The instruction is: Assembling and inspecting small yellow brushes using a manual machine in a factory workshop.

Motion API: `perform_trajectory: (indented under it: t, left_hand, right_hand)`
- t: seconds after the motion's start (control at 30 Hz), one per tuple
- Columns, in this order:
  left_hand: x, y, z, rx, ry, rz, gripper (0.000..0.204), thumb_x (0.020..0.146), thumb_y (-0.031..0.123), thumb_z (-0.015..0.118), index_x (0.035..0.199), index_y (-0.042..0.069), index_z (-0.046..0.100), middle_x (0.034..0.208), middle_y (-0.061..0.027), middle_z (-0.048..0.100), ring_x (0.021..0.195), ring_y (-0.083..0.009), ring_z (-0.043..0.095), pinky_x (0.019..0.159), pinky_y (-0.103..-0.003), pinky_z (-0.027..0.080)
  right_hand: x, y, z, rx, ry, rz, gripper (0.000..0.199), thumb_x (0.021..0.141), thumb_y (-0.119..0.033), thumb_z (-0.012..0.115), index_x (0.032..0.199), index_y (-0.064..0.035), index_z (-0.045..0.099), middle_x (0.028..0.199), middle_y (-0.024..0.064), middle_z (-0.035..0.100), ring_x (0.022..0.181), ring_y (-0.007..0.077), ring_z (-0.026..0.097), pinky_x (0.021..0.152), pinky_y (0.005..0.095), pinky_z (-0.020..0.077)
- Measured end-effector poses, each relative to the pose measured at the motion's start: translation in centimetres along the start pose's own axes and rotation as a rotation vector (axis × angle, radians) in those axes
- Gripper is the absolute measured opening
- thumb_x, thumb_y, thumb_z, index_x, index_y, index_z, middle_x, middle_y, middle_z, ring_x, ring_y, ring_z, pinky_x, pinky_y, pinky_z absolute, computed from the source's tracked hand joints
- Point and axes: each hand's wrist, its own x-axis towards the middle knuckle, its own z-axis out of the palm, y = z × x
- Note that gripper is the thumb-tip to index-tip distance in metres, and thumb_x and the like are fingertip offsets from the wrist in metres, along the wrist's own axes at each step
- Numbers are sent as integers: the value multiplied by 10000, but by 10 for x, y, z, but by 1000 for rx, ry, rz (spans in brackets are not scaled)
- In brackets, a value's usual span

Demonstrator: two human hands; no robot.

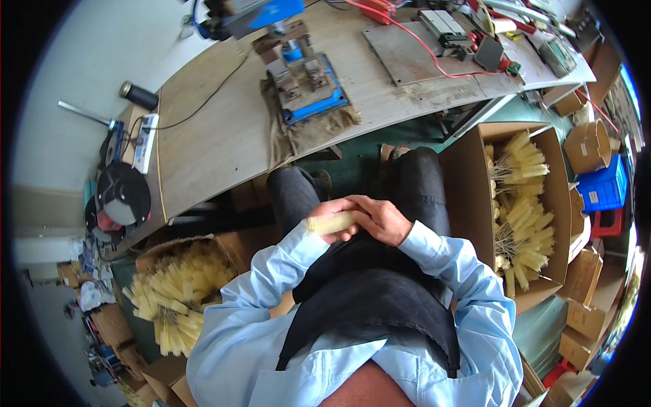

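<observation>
Both hands meet above my lap, between the knees. A pale yellow bristle brush (330, 222) lies across my left hand (334, 207), with the fingers curled under it. My right hand (386, 221) is closed over the brush's right end, thumb and fingers against it. Any wire stem on this brush is hidden by the hands. To the right, an open cardboard box (469, 186) holds many similar yellow brushes (525, 230) with thin wire stems. Another heap of such brushes (180, 288) fills a box at my left.
Ahead stands a workbench (210, 129) carrying a blue-based press fixture (312, 98) on a brown cloth. A metal plate (407, 57) with a clamp and red hose lies farther right. A black reel (122, 193) is at the bench's left end; a blue crate (602, 183) sits far right.
</observation>
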Motion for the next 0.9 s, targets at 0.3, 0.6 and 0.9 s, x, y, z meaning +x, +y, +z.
perform_trajectory:
  t: [0.3, 0.6, 0.9]
  left_hand:
    - [-34, 41, -8, 273, 198, 690, 447, 1052, 381, 468, 1224, -8, 604, 991, -152, 705, 757, -221, 707, 607, -336, 606]
    - [-40, 42, 0, 360, 362, 1017, 338, 1024, 208, 614, 1284, -5, 579, 1122, -51, 674, 938, -103, 643, 820, -261, 537]
    - [-22, 37, 12, 321, 128, 1004, 361, 1045, 249, 566, 1251, -43, 611, 1032, -137, 727, 946, -195, 699, 885, -328, 559]
  right_hand:
    - [12, -4, 34, 239, 438, 214, 222, 1032, -125, 561, 1149, 21, 680, 792, -32, 590, 692, 30, 483, 614, 198, 403]
    - [47, 1, 69, 146, 524, 226, 184, 1010, -126, 604, 1090, 15, 689, 825, 41, 627, 735, 97, 539, 675, 252, 458]
    - [30, -10, 53, 491, 259, 315, 282, 1044, -245, 560, 1084, 23, 636, 760, 51, 623, 595, 127, 529, 575, 251, 458]
